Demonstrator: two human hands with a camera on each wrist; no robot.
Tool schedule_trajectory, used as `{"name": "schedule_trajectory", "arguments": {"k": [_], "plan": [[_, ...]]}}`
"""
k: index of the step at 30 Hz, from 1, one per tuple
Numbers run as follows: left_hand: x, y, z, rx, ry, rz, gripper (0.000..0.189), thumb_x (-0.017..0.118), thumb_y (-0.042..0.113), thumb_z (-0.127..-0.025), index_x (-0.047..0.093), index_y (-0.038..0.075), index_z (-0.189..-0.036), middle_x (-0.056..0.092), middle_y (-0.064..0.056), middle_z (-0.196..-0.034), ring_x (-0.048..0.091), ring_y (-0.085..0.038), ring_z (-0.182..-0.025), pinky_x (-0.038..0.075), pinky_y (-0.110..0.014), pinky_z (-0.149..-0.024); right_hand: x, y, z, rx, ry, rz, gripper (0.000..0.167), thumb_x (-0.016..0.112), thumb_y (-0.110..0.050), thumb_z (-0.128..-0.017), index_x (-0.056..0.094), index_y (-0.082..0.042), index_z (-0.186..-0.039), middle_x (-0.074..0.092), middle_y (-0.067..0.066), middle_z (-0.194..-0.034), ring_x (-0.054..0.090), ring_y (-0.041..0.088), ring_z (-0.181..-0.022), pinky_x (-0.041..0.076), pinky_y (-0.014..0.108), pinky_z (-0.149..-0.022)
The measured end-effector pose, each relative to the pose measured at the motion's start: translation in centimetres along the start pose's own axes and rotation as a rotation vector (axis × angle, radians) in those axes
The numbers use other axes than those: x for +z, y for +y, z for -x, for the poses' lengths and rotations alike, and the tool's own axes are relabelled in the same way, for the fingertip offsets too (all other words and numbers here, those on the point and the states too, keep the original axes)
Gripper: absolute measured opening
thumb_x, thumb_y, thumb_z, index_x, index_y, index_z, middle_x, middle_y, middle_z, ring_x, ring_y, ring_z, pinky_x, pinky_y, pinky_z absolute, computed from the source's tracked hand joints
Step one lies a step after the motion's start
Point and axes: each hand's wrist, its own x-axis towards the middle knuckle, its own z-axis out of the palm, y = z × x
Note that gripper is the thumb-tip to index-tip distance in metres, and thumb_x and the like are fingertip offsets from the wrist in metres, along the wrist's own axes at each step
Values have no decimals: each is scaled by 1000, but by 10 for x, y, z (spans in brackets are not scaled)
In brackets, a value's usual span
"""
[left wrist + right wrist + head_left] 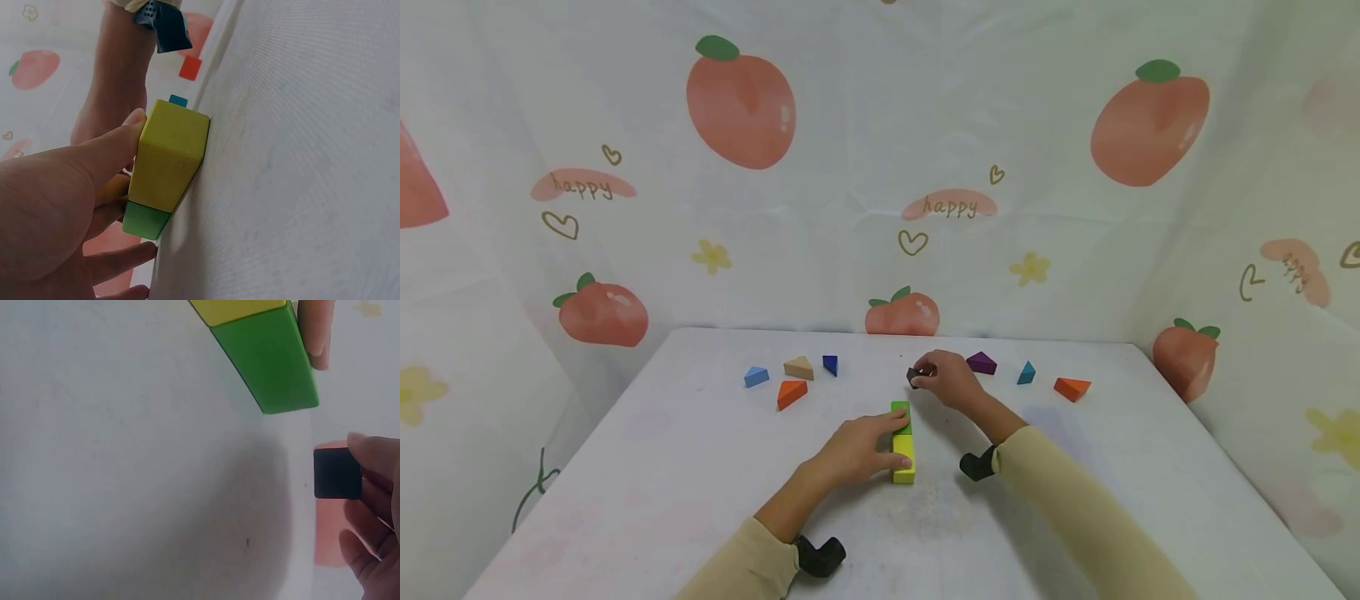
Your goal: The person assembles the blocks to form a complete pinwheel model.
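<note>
A yellow block [903, 458] and a green block [900, 417] lie end to end in one line on the white table. My left hand [857, 450] reaches over them from the left side, its thumb touching the yellow block and its fingers at the green one. Beyond the green block's far end, my right hand [953, 380] pinches a small black block [337, 473] between thumb and fingers. In the right wrist view, a gap separates the black block from the green block [275, 362].
Left of centre lie a light blue [756, 377], a natural wood [798, 367], an orange [792, 393] and a dark blue triangular block [830, 365]. Purple [981, 362], teal [1026, 372] and orange-red triangular blocks [1072, 388] lie at right. A printed curtain [850, 125] hangs behind.
</note>
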Motion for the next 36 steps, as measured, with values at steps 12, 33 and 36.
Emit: {"name": "schedule_trajectory", "arguments": {"k": [12, 33, 36], "plan": [[1, -1, 0, 12, -6, -17, 71, 70, 49, -85, 48, 22, -146, 40, 9, -151, 41, -21, -136, 41, -45, -104, 15, 0, 2, 76, -14, -40, 17, 77, -19, -85, 73, -10, -99, 64, -1, -85, 55, 18, -80, 50, 30, -71], [-2, 2, 1, 16, 4, -23, 71, 71, 49, -85, 48, 20, -146, 40, 8, -151, 41, -20, -136, 40, -45, -105, 20, 5, 5, 161, -2, -118, 14, 69, -20, -92, 73, -9, -98, 67, 0, -87, 55, 18, -76, 51, 28, -64], [-2, 3, 2, 21, 6, -29, 71, 71, 48, -85, 47, 20, -146, 40, 8, -151, 41, -20, -136, 39, -44, -105, 20, 5, 5, 166, -14, -133, 14, 69, -20, -92, 74, -8, -98, 67, 0, -86, 55, 18, -75, 50, 28, -63]]}}
